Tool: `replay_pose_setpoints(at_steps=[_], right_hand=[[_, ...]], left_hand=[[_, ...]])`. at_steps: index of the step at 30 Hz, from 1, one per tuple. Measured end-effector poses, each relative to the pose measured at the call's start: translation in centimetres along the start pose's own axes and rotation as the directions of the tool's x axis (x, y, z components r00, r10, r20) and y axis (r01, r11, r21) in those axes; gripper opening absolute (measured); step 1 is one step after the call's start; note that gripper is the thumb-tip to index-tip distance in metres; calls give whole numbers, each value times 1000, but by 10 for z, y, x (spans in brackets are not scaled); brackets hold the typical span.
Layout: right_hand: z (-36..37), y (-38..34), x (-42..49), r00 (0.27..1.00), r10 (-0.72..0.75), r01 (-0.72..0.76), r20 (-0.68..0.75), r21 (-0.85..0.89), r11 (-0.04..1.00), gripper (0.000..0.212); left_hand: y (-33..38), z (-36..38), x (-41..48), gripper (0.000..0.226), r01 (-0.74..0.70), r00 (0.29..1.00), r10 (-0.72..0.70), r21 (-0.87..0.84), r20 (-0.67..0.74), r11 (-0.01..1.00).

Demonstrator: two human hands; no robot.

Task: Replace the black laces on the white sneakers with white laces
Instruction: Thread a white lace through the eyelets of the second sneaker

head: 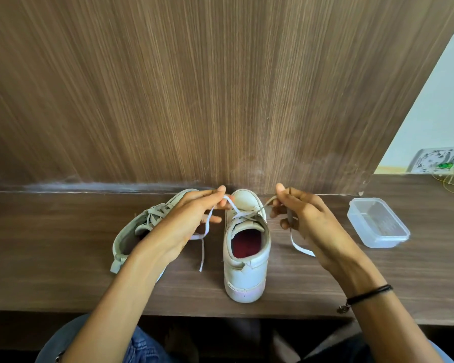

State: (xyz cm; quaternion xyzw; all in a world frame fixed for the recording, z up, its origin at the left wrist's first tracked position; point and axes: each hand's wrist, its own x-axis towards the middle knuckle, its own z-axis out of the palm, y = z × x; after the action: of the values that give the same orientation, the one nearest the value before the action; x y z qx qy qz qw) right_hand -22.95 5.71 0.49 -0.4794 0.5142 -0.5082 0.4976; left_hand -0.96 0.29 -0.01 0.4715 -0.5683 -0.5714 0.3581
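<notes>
Head view of dark wood tabletop (63, 258) backed by wood-grain panel (194, 87), pale wall (435, 100) at right. At centre, upright white sneaker (247, 260), its white lace (231, 203) pinched either side by left grip (192, 221) and right grip (307, 221); second sneaker (131, 231) tipped alongside, clear box (378, 224) right.

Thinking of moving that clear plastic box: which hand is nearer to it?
Right. The right hand is left of the box; the left hand is farther, beyond the upright sneaker.
</notes>
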Motion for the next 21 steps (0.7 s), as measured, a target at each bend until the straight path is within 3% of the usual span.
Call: replay_pose_setpoints(at_steps=[3, 7, 12, 17, 21], right_hand=[[3, -2, 1, 998, -52, 49, 20, 122, 991, 39], [12, -5, 2, 996, -75, 62, 46, 244, 968, 36], [21, -5, 2, 996, -64, 30, 66, 421, 907, 28], [27, 2, 8, 999, -52, 44, 11, 379, 924, 27], [26, 4, 11, 998, -57, 65, -34, 345, 936, 25]], left_hand=[[11, 7, -1, 35, -51, 999, 51, -252, -4, 966], [18, 13, -5, 25, -72, 996, 91, -448, 21, 891], [19, 19, -6, 23, -85, 996, 82, -508, -30, 857], [16, 32, 2, 20, -89, 995, 46, -577, -90, 812], [11, 32, 4, 22, -83, 996, 51, -502, -76, 861]])
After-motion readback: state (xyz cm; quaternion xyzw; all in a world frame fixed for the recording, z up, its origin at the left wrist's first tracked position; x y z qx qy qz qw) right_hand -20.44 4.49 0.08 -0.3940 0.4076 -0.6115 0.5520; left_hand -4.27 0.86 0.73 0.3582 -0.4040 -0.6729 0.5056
